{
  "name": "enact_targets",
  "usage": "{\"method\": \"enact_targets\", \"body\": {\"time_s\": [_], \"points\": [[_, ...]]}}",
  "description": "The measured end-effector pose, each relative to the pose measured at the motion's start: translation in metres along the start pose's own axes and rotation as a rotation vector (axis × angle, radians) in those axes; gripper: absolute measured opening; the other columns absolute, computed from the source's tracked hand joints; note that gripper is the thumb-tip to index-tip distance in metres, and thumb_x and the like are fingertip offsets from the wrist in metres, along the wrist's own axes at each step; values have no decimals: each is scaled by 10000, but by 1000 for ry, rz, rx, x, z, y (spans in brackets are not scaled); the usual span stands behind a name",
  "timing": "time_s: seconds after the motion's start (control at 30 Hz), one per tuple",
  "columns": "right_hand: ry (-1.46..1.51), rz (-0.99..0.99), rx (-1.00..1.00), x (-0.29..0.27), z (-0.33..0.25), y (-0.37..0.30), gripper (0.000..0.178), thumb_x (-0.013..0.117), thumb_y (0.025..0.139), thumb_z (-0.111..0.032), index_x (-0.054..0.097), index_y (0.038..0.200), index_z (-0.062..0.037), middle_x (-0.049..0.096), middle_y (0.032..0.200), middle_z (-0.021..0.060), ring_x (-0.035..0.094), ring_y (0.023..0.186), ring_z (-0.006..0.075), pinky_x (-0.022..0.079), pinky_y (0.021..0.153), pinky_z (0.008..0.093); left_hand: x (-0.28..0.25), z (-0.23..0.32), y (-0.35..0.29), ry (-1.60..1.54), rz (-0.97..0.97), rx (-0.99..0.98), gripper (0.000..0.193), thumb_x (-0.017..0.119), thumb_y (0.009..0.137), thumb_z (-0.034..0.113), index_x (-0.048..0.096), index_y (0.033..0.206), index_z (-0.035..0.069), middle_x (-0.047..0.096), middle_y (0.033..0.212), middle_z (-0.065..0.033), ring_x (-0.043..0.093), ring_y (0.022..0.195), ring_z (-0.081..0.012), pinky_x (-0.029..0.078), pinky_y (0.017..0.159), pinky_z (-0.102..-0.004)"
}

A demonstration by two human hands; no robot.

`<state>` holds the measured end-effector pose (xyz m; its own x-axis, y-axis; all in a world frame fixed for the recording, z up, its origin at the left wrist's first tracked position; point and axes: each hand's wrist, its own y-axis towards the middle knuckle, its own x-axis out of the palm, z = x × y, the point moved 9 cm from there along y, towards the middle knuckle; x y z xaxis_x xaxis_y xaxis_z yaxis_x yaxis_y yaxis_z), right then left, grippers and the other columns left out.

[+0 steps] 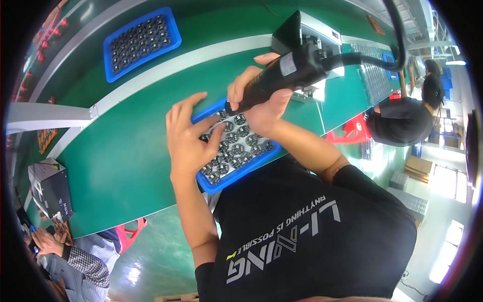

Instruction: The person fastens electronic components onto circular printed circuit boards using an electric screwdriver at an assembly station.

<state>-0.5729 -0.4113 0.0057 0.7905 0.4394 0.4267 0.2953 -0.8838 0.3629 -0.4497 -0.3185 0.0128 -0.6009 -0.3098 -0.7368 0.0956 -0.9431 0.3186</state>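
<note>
My right hand point(262, 120) is wrapped round a thick black electric screwdriver point(282, 73) with a cable at its upper end. The tool slants down to the left, its tip end over the far side of a blue tray point(220, 187). Several round black parts point(237, 149) sit in rows on a pale insert in that tray. My left hand point(187, 135) reaches over the tray's left side. Its thumb and index finger pinch at a small round part beside the screwdriver's tip, the other fingers stretched out. The exact contact at the tip is hidden.
A second blue tray of round parts point(141, 43) lies beyond a pale rail. A boxy machine point(307, 43) stands behind my right hand, another box-shaped device point(50, 189) at the left. Co-workers sit at both sides, near red stools point(352, 132). A thick black cable hangs upper right.
</note>
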Motion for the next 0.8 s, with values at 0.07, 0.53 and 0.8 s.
{"method": "enact_targets", "body": {"time_s": [0.07,0.53,0.8], "points": [[13,-7,1,1,6,-1,797,462,862,-798,312,1279,-135,529,669,94,514,503,208,448,515,333,3,2,1,55,-40,-14,149,803,691,159,789,824,93,638,1251,-74,565,1135,-293,405,979,-414],[27,-41,-45,-6,1,1,823,530,846,-775,300,1247,-94,541,676,106,531,515,203,463,508,322,17,13,7,77,-28,-8,71,766,733,146,775,771,87,664,1159,-75,575,1093,-281,426,967,-426],[41,-95,12,-10,3,9,791,592,838,-734,345,1170,-60,540,616,98,528,481,188,466,488,305,25,20,12,74,-41,-15,73,760,747,148,771,764,78,682,1105,-62,589,1050,-275,437,948,-427]]}}
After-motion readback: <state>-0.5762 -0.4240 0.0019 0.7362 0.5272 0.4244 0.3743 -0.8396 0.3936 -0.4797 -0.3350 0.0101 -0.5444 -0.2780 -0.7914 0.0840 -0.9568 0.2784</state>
